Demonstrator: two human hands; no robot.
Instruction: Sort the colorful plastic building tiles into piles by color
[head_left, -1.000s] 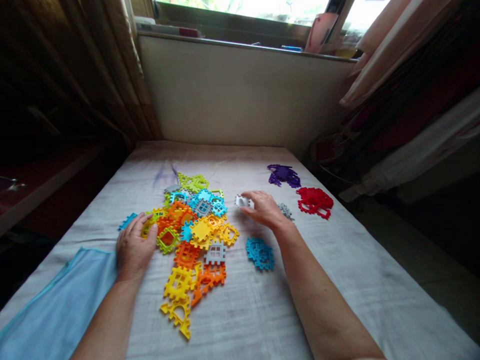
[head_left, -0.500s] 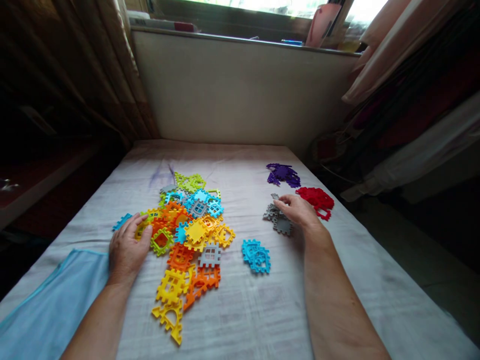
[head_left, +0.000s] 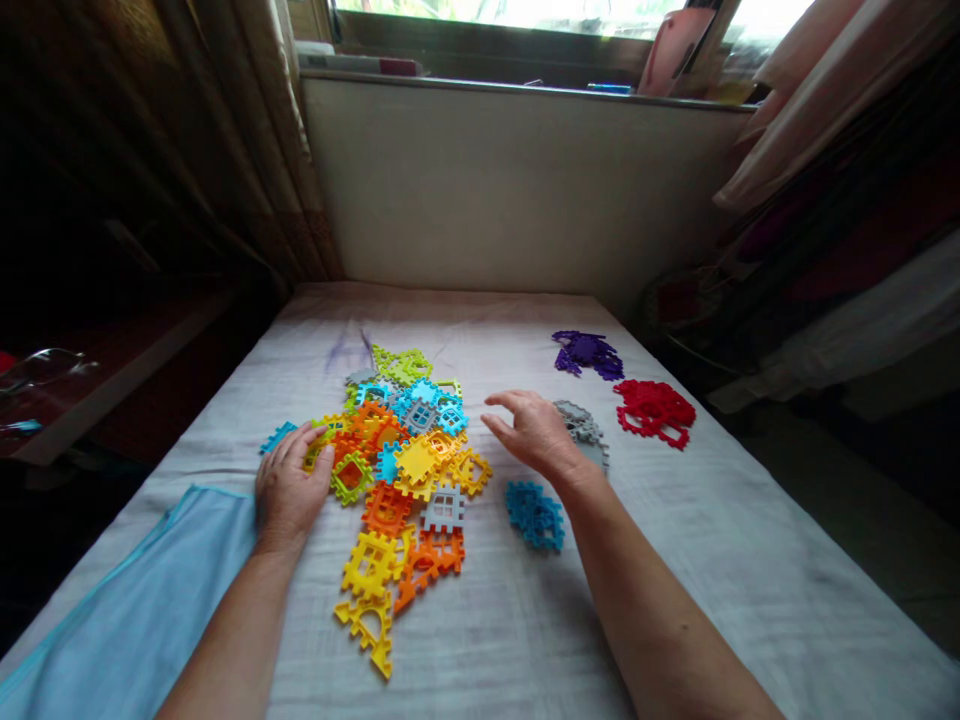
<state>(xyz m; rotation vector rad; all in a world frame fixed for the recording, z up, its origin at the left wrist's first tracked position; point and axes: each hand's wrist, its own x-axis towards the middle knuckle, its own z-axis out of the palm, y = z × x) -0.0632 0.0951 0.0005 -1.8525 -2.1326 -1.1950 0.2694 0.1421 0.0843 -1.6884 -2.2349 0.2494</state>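
Observation:
Plastic interlocking pieces in yellow, orange, green, blue and grey form a mixed pile (head_left: 397,440) on the white sheet. My left hand (head_left: 294,480) rests on the pile's left edge, fingers over yellow-green pieces. Between that pile and the grey pieces (head_left: 589,432), my right hand (head_left: 529,430) hovers with thumb and fingers apart, holding nothing. It partly hides the grey pieces. Nearer to me lies a small blue group (head_left: 535,515). Purple pieces (head_left: 587,353) sit farther back on the right, with red pieces (head_left: 655,411) in front of them.
A light blue cloth (head_left: 150,610) lies at the left front of the sheet-covered surface (head_left: 480,620). Behind stands a pale wall (head_left: 487,190) below a window ledge. Curtains (head_left: 225,150) hang at the left, and fabric hangs at the right. Glasses (head_left: 56,368) lie on a dark shelf.
My right hand has left the grey pieces and moved left toward the mixed pile, its fingers now apart. My left hand stays at the pile's edge. The view has shifted slightly.

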